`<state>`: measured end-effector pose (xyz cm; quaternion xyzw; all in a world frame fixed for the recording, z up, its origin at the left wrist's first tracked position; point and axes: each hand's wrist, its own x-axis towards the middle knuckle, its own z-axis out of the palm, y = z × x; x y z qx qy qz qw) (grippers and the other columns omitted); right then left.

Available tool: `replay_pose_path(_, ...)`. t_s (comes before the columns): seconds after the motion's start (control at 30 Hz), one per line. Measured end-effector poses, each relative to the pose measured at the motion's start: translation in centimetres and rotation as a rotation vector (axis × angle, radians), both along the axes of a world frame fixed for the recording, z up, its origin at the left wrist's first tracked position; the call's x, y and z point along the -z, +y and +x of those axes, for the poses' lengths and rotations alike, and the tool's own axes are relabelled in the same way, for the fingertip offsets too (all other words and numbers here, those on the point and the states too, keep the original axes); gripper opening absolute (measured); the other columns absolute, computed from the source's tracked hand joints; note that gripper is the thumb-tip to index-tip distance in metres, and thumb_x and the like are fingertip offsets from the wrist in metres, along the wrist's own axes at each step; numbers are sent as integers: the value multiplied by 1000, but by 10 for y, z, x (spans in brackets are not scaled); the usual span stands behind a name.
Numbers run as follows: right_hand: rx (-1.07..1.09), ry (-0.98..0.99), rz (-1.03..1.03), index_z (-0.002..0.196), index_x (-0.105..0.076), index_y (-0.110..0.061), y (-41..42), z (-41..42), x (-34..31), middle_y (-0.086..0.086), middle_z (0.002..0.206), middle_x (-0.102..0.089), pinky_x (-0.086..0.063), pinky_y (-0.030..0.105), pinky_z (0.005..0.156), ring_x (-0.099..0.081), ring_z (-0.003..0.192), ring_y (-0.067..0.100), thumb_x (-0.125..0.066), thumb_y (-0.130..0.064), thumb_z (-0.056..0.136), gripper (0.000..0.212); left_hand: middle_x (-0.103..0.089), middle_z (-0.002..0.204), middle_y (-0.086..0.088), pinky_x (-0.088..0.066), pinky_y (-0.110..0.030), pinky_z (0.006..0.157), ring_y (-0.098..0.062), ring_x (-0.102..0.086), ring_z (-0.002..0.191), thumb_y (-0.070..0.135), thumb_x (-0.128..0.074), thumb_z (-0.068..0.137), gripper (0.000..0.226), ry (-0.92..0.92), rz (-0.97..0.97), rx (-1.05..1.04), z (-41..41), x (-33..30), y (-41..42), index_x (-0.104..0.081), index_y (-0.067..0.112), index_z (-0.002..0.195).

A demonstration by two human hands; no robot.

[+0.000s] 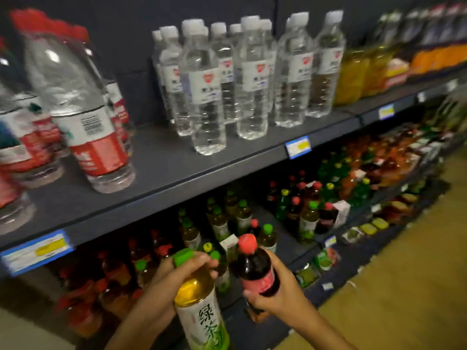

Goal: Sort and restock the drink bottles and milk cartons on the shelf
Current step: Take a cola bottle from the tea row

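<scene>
My left hand (177, 271) grips the neck of a green-tea bottle (199, 311) with a green cap and a white and green label. My right hand (280, 291) holds a dark drink bottle (255, 269) with a red cap and a red label, fingers curled round its body. Both bottles are upright in front of the lower shelf (285, 251), which is crowded with mixed green-capped and red-capped bottles. A small white carton (341, 212) stands among the bottles further right on that shelf.
The upper shelf (161, 173) carries large red-labelled water bottles (83, 117) at the left and several small clear water bottles (250, 79) in the middle, with bare shelf between. Yellow and orange drinks (364, 72) stand to the right. A wooden floor (404, 286) lies at the right.
</scene>
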<state>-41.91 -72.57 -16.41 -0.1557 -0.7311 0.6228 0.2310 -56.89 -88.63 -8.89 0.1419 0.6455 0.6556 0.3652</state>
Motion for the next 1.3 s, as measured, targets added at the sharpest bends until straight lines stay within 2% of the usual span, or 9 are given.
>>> replay_pose_path(0.07, 26, -5, -8, 131, -51, -38, 38, 27, -5, -19, 126, -63, -47, 14, 90, -61, 116, 2, -85, -39, 70, 70, -66, 71, -21, -57, -31, 51, -26, -70, 56, 9, -54, 92, 26, -20, 1, -37, 16, -3, 35, -63, 0, 70)
replay_pose_path(0.17, 65, 2, -7, 125, -54, -42, 89, 62, -12, -21, 121, -64, -48, 10, 83, -63, 109, 0, -83, -34, 70, 63, -69, 76, -18, -58, -34, 65, -29, -72, 75, 26, -71, 74, 18, 77, 71, 42, 42, -10, 75, -72, 10, 65)
replay_pose_path(0.27, 127, 2, -19, 124, -53, -40, 131, 85, -16, -22, 115, -66, -49, 9, 80, -64, 104, -1, -82, -26, 71, 63, -70, 77, -18, -57, -40, 76, -31, -70, 79, 33, -75, 67, 22, 132, 69, 96, 62, -13, 119, -72, 11, 66)
replay_pose_path(0.33, 168, 6, -19, 122, -54, -36, 156, 96, -17, -17, 109, -68, -50, 12, 78, -66, 99, 2, -80, -22, 71, 59, -69, 74, -16, -57, -39, 75, -30, -69, 77, 34, -74, 67, 24, 157, 76, 132, 75, -12, 148, -72, 11, 65)
replay_pose_path(0.6, 291, -10, -114, 120, -56, -27, 251, 108, 2, -2, 104, -72, -53, 22, 77, -69, 95, 11, -85, -35, 57, 69, -69, 72, -17, -57, -29, 65, -26, -70, 72, 33, -77, 62, 24, 38, 62, 139, 89, 18, 251, -72, 9, 64)
replay_pose_path(0.8, 306, -26, -220, 114, -62, -26, 322, 94, 13, -7, 101, -74, -54, 18, 70, -71, 90, 9, -90, -45, 44, 78, -75, 76, -12, -55, -37, 80, -26, -71, 80, 37, -88, 59, 23, -10, -33, 174, 82, 45, 324, -78, 19, 69)
replay_pose_path(1.13, 312, -91, -259, 101, -68, -32, 412, 71, 30, -9, 95, -75, -55, 18, 66, -71, 83, 8, -89, -32, 50, 55, -75, 76, -11, -54, -27, 68, -20, -72, 72, 42, -80, 59, 30, -73, -141, 168, 63, 71, 415, -76, 13, 65)
replay_pose_path(1.2, 313, -94, -268, 102, -68, -31, 424, 68, 34, -8, 95, -75, -55, 19, 66, -71, 83, 10, -90, -29, 52, 55, -76, 76, -10, -53, -26, 65, -19, -74, 71, 38, -82, 60, 25, -98, -171, 115, 62, 77, 426, -78, 14, 67)
replay_pose_path(1.3, 309, -104, -280, 106, -66, -27, 443, 67, 43, -6, 96, -75, -54, 18, 66, -71, 84, 9, -94, -25, 54, 59, -75, 76, -12, -53, -24, 64, -19, -73, 72, 45, -82, 53, 38, -75, -164, 132, 62, 84, 441, -76, 11, 70)
